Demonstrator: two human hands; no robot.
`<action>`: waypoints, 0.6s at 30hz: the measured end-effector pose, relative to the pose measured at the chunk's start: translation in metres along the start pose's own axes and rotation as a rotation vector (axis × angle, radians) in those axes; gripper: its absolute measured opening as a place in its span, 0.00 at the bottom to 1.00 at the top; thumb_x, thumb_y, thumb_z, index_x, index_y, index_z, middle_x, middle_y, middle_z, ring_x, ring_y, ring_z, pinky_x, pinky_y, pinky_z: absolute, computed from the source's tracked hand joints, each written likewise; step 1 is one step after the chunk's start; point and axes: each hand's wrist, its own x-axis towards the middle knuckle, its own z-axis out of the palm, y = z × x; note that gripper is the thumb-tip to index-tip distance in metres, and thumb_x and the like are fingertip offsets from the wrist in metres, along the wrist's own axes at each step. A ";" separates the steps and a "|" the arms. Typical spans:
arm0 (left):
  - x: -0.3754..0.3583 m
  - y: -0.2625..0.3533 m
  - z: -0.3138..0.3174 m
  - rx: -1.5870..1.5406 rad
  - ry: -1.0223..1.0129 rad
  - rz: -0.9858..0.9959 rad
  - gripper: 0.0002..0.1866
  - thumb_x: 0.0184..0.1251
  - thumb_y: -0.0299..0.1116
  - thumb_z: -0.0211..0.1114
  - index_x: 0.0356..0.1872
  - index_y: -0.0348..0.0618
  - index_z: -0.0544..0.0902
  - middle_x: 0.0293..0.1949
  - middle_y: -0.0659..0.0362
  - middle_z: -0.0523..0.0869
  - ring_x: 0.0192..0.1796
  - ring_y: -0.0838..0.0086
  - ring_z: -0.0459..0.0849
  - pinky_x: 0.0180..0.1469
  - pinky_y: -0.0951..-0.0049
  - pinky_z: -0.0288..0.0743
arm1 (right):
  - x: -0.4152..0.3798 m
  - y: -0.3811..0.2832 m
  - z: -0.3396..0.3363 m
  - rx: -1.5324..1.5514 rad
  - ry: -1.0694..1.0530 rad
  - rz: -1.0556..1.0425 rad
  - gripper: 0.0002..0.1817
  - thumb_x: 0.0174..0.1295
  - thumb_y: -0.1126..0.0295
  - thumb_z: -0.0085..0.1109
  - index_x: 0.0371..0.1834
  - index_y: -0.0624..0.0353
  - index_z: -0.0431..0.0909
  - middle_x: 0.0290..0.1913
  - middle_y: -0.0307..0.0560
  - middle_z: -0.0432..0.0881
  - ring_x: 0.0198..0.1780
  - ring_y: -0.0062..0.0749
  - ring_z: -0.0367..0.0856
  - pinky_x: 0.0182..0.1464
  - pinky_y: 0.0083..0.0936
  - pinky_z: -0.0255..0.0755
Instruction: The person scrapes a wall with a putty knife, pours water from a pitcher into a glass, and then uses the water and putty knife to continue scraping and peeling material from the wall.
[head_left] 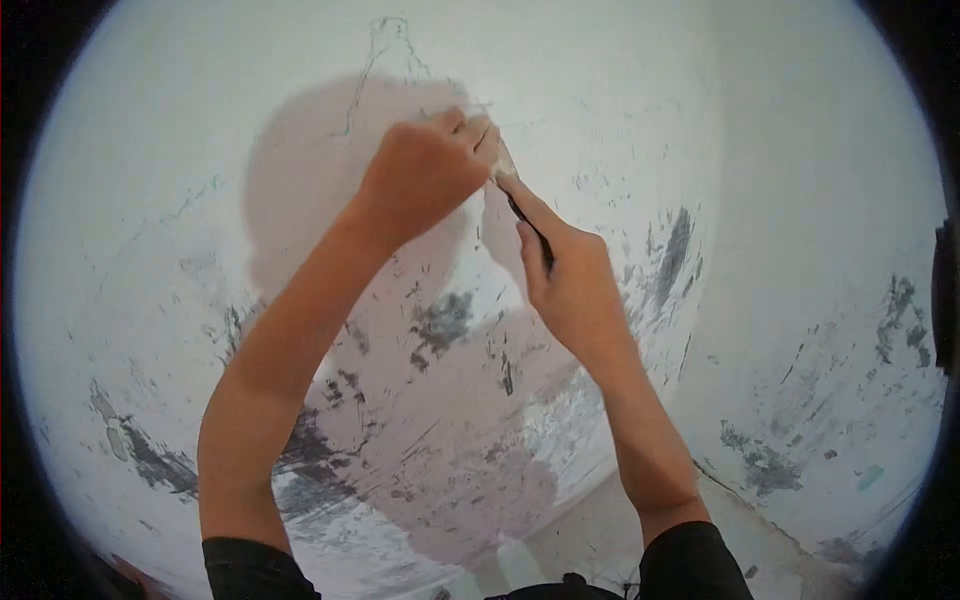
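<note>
My right hand [575, 275] is wrapped round the black handle of a putty knife [540, 240], its index finger stretched along the tool. The knife points up and to the left, and pale material shows near its blade end. My left hand [430, 170] is closed in a fist right at that end, its fingers curled by the blade. Whatever those fingers hold is hidden. Both hands are in front of a white wall [600, 60] with grey scuffed patches, and their shadows fall on it.
Thin crack-like lines [390, 45] run over the upper wall. A dark grey scuff [675, 245] lies right of my hands. At the right, a second wall [800, 200] meets the first at a corner. Pale floor [590, 530] shows below. A dark object [943, 300] stands at the far right edge.
</note>
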 end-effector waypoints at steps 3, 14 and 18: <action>-0.006 0.008 0.000 -0.035 0.084 0.003 0.07 0.52 0.26 0.69 0.33 0.41 0.85 0.32 0.63 0.87 0.39 0.74 0.87 0.30 0.73 0.83 | -0.008 -0.012 -0.011 -0.033 -0.066 0.043 0.27 0.71 0.77 0.52 0.74 0.49 0.71 0.27 0.61 0.80 0.28 0.55 0.81 0.34 0.46 0.73; -0.004 0.009 -0.003 -0.069 -0.074 -0.008 0.15 0.56 0.28 0.68 0.46 0.43 0.88 0.44 0.66 0.90 0.48 0.76 0.87 0.34 0.75 0.85 | -0.010 -0.008 -0.008 -0.034 -0.098 0.119 0.26 0.71 0.77 0.54 0.73 0.49 0.72 0.24 0.59 0.78 0.24 0.49 0.79 0.31 0.42 0.71; -0.010 0.023 0.001 -0.040 -0.007 -0.002 0.15 0.56 0.28 0.68 0.47 0.43 0.89 0.45 0.66 0.90 0.48 0.76 0.87 0.35 0.76 0.85 | -0.019 0.003 -0.010 0.009 -0.008 0.029 0.26 0.72 0.78 0.53 0.72 0.48 0.74 0.22 0.57 0.77 0.21 0.44 0.75 0.30 0.38 0.70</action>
